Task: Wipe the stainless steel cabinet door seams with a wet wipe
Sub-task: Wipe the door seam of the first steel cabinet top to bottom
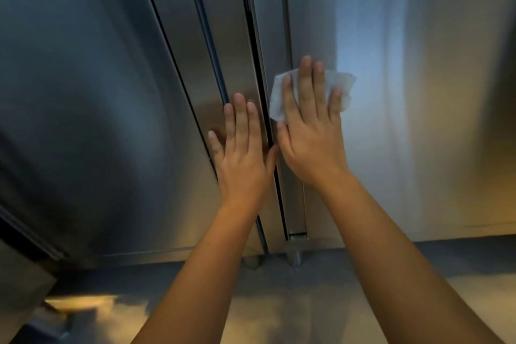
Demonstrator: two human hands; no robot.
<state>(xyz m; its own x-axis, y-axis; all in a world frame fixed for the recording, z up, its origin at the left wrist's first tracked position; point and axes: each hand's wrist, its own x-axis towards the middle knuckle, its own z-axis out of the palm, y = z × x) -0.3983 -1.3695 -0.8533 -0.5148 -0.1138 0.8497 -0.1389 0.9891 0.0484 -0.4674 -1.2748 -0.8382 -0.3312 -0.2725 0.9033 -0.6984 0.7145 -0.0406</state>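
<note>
Two stainless steel cabinet doors fill the view, the left door (83, 92) and the right door (405, 120), with a dark vertical seam (252, 36) running between them. My left hand (243, 153) lies flat with straight fingers on the steel strip just left of that seam. My right hand (310, 131) presses a white wet wipe (277, 98) flat against the right door, just right of the seam, fingers straight and spread over it. The wipe sticks out above and on both sides of the fingers.
Further narrow seams (201, 22) run through the panel left of the main one. The cabinet stands on short metal feet (296, 255) above a shiny floor (265, 301). A darker steel edge (25, 237) juts in at the lower left.
</note>
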